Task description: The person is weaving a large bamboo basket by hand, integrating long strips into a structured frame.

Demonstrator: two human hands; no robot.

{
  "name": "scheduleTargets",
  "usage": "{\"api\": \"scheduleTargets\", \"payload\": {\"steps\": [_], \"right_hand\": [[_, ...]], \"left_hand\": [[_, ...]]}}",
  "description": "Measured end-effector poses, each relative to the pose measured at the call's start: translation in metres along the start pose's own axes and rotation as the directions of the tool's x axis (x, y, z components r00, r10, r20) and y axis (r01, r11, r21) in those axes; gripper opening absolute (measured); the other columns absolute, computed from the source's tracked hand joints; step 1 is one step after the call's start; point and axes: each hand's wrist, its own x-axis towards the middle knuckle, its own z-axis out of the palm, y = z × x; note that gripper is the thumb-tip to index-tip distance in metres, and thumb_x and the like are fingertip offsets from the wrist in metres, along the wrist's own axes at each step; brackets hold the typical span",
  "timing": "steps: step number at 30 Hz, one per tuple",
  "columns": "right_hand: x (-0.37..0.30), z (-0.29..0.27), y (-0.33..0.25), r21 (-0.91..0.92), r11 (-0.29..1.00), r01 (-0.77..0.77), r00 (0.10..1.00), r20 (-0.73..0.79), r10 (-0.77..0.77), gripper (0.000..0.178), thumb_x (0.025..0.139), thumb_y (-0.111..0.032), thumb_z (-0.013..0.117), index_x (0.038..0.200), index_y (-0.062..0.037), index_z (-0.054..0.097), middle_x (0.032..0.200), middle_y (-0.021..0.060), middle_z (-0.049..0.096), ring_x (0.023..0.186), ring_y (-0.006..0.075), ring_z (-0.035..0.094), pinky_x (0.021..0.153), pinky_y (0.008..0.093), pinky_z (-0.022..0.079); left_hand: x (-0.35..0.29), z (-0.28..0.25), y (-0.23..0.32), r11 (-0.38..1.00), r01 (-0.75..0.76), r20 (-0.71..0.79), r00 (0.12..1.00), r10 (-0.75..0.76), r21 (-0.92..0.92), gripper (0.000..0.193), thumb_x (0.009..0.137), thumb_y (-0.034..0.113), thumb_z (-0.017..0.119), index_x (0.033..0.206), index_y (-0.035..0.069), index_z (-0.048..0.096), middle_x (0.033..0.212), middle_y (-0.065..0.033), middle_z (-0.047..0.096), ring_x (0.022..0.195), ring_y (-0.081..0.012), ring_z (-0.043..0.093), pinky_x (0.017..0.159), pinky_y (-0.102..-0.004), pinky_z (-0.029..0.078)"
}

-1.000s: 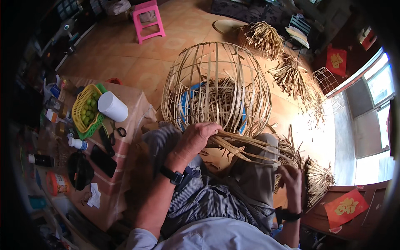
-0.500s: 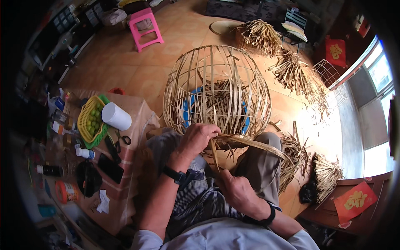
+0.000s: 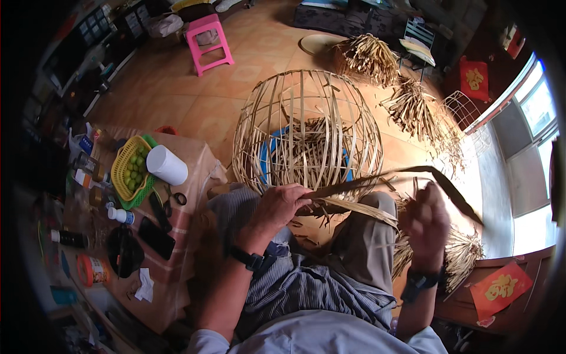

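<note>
In front of my knees stands a rounded lattice frame (image 3: 302,75) of thin pale strips, like an open basket. A blue-rimmed tub (image 3: 263,159) with dried strips in it shows through the lattice. At the frame's near edge my left hand (image 3: 282,205) is closed, pinching flat dried leaf strips. One long leaf strip (image 3: 377,177) runs from it to the right, arches up and bends down at its far end. A second, paler strip (image 3: 359,209) lies across my right knee. My right hand (image 3: 425,219) is raised close under the arched strip; motion smears its fingers.
Bundles of dried leaves (image 3: 368,59) lie along the right side. On the left, a covered table (image 3: 188,153) carries a yellow basket (image 3: 121,162) of green fruit, a white canister (image 3: 167,165), scissors (image 3: 168,206) and a phone (image 3: 157,238). A pink stool (image 3: 207,44) stands farther off.
My right hand has swung from my lap up and to the right. The strip that hung down between my hands now stretches rightward in an arch. My left hand stays nearly in place.
</note>
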Motion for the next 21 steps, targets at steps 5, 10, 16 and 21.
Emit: {"api": "scheduleTargets", "payload": {"steps": [5,10,16,21], "right_hand": [[0.021,-0.049,0.069,-0.749,0.631,-0.202,0.975,-0.095,0.2,0.036,0.102,-0.009,0.071,0.135,0.0029,0.066,0.114,0.0123,0.075,0.099,0.0289,0.076,0.09,0.0372,0.06],[0.064,-0.03,0.107,-0.93,0.336,-0.148,0.985,-0.108,0.135,0.05,0.096,-0.013,0.086,0.138,0.0014,0.064,0.105,0.0066,0.076,0.091,0.021,0.073,0.084,0.0317,0.059],[0.099,-0.029,0.1,-0.811,0.529,-0.251,0.966,-0.245,0.083,0.026,0.109,-0.027,0.072,0.109,-0.0009,0.073,0.094,0.0017,0.073,0.084,0.0095,0.068,0.07,0.0284,0.054],[0.105,-0.059,0.1,-0.624,0.778,-0.077,0.952,-0.278,-0.129,0.025,0.109,-0.023,0.071,0.119,-0.0006,0.069,0.103,0.008,0.074,0.095,0.0181,0.076,0.084,0.032,0.063]], "left_hand": [[0.002,0.009,-0.009,0.999,-0.021,-0.114,0.993,0.018,-0.029,0.021,0.093,0.017,0.081,0.109,0.004,0.078,0.104,-0.0125,0.077,0.095,-0.0358,0.076,0.081,-0.0417,0.06],[0.005,0.001,-0.002,0.996,0.066,-0.038,0.997,-0.068,-0.054,0.017,0.09,0.009,0.083,0.105,0.003,0.078,0.097,-0.0131,0.074,0.091,-0.0338,0.076,0.078,-0.0398,0.058],[0.004,0.001,0.002,0.99,0.129,-0.049,0.99,-0.131,-0.049,0.026,0.088,0.008,0.085,0.113,0.006,0.078,0.097,-0.0115,0.077,0.093,-0.0348,0.077,0.079,-0.0413,0.058],[-0.01,0.021,0.01,0.996,0.066,-0.183,0.982,-0.056,0.052,0.062,0.092,0.014,0.085,0.148,0.01,0.059,0.111,-0.0189,0.078,0.101,-0.0404,0.076,0.081,-0.0443,0.06]]}}
